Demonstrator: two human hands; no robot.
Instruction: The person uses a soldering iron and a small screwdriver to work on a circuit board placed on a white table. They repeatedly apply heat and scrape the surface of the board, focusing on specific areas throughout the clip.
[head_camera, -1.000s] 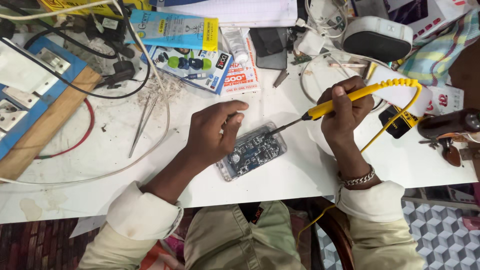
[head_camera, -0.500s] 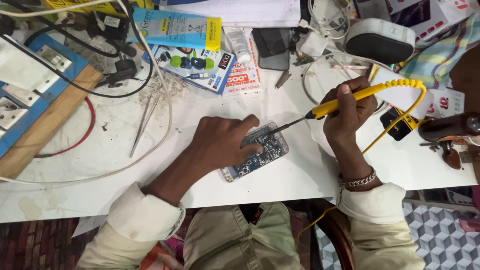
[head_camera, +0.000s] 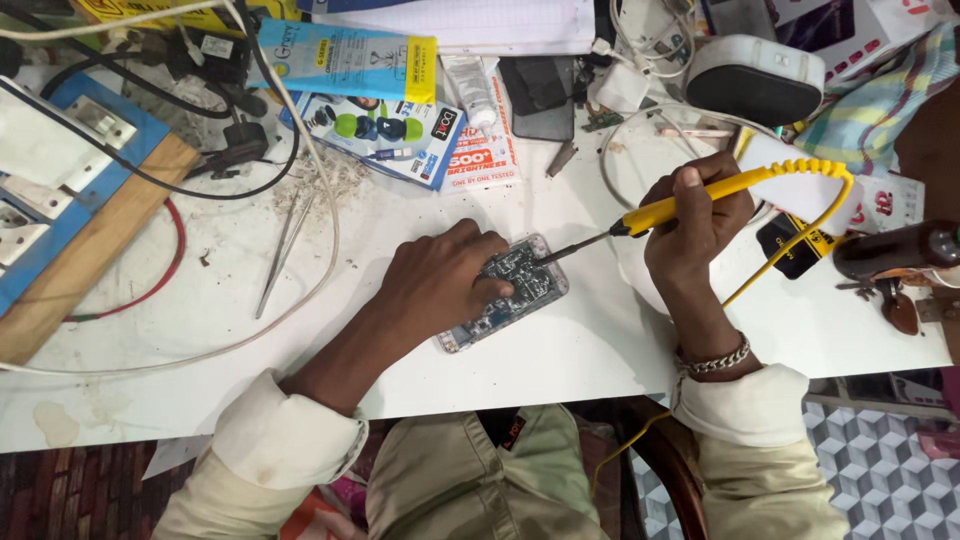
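An opened phone (head_camera: 515, 295) with its circuit board showing lies flat on the white table (head_camera: 560, 370). My left hand (head_camera: 440, 280) rests on its left part, fingers pressing down on the board. My right hand (head_camera: 695, 225) grips a yellow-handled soldering iron (head_camera: 690, 200); its dark metal tip touches the top right of the board. The iron's yellow cord (head_camera: 800, 235) loops behind my right hand and runs down off the table edge.
Metal tweezers (head_camera: 280, 250) lie left of my left hand. A blue and wood switch board (head_camera: 70, 200) with cables sits at far left. Boxes, a glue tube (head_camera: 475, 90) and a white speaker (head_camera: 755, 75) crowd the back. A brown bottle (head_camera: 895, 250) lies at right.
My left hand slid further onto the phone and now covers more of it. The soldering iron tip stays on the board's upper right corner.
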